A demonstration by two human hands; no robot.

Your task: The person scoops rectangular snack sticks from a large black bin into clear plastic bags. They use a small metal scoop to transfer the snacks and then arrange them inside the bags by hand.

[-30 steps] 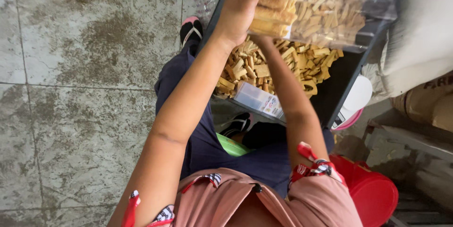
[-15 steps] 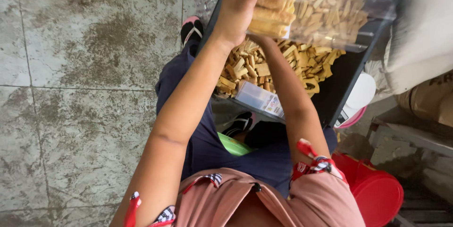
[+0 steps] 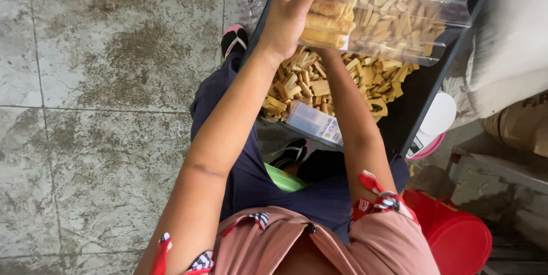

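Observation:
My left hand [image 3: 294,9] is raised near the top of the view, fingers wrapped around the left end of a clear plastic bag [image 3: 394,15] filled with tan biscuit sticks. My right forearm [image 3: 357,132] reaches up under the bag; the right hand itself is hidden behind it. Below the bag lies a heap of loose biscuit sticks [image 3: 325,83] on a dark tray [image 3: 419,95]. A small clear plastic box [image 3: 314,122] rests at the tray's near edge.
Grey stained concrete floor [image 3: 103,109] fills the left. My sandalled feet [image 3: 234,39] show beside the tray. A red bucket [image 3: 456,241] stands at lower right, a green stool edge [image 3: 283,177] beneath me, a white lid [image 3: 436,118] and sacks at right.
The view has shifted very slightly; the bag and both arms stay in almost the same position.

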